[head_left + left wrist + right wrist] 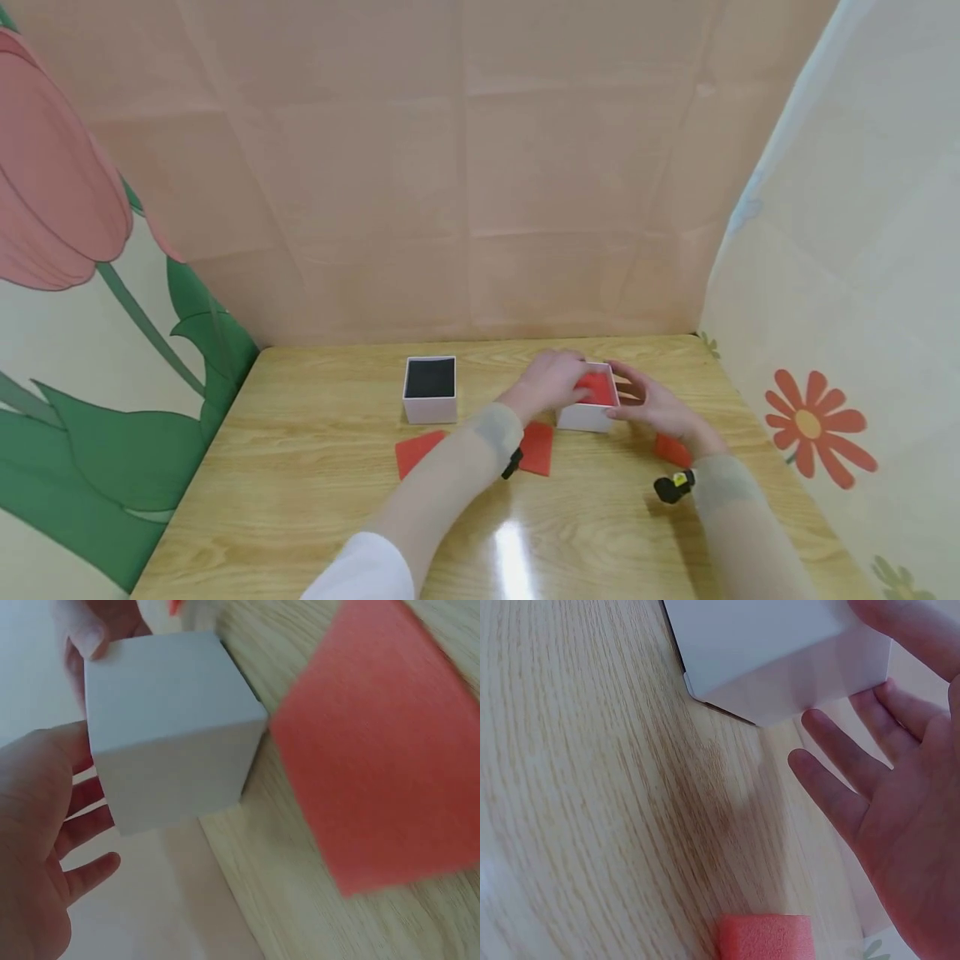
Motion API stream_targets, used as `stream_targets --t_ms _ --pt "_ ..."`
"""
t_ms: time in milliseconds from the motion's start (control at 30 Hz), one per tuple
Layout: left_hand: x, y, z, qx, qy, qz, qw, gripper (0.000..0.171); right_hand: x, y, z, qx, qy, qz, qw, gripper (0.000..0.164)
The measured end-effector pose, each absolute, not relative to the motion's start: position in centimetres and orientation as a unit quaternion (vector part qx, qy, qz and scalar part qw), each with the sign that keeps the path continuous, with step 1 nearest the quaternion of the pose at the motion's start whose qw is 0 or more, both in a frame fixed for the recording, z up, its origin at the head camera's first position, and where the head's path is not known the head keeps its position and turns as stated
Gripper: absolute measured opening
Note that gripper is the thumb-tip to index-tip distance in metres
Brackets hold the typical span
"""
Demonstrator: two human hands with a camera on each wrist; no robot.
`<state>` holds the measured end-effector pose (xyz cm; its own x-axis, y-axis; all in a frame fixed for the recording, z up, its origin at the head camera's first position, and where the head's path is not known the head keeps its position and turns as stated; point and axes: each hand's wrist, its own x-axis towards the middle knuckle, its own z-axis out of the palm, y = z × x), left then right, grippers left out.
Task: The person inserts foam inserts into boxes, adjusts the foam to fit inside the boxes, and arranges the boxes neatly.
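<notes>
A white open-topped box (585,417) stands on the table with a red foam piece (600,388) inside it. My left hand (551,381) reaches over its left rim, the thumb at the opening and touching the red foam, the other fingers loosely extended toward the far side. Part of those fingers is hidden behind the box in the left wrist view. My right hand (660,410) holds the box at its right side, thumb on the front face, fingers spread along the side and back. Two flat red sheets (537,450) lie in front, one partly under my left forearm.
Left of the hands stands a second white box (430,410) with a black inside surface. A thick red foam block (672,451) lies beneath my right wrist, near the right edge of the wooden table (285,467). Cloth backdrops (465,208) enclose the back and sides.
</notes>
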<state>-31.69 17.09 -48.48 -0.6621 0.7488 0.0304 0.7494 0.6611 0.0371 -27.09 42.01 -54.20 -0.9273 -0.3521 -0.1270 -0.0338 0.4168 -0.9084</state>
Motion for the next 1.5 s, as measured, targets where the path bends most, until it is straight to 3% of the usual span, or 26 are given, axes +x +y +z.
stream_targets --t_ms 300,500,900,1233,1500 --pt "-31.1 11.9 -48.8 -0.424 -0.897 -0.124 0.007 0.049 -27.5 41.9 -54.0 -0.106 0.836 -0.516 0.157 0.1" --pt "-30.0 8.0 -49.2 -0.434 -0.889 -0.14 0.034 0.046 -27.6 42.3 -53.9 -0.099 0.839 -0.511 0.155 0.101" --pt "-26.7 0.4 -51.5 -0.418 -0.889 -0.186 0.011 0.044 -27.6 43.0 -53.9 -0.089 0.843 -0.506 0.16 0.103" --pt "-25.3 -3.5 -50.7 -0.464 -0.847 -0.225 0.124 0.042 -27.6 43.4 -54.0 -0.113 0.842 -0.507 0.147 0.101" --pt "-24.3 -7.8 -50.4 -0.446 -0.841 -0.272 0.141 0.027 -27.9 43.3 -54.3 -0.119 0.84 -0.508 0.149 0.1"
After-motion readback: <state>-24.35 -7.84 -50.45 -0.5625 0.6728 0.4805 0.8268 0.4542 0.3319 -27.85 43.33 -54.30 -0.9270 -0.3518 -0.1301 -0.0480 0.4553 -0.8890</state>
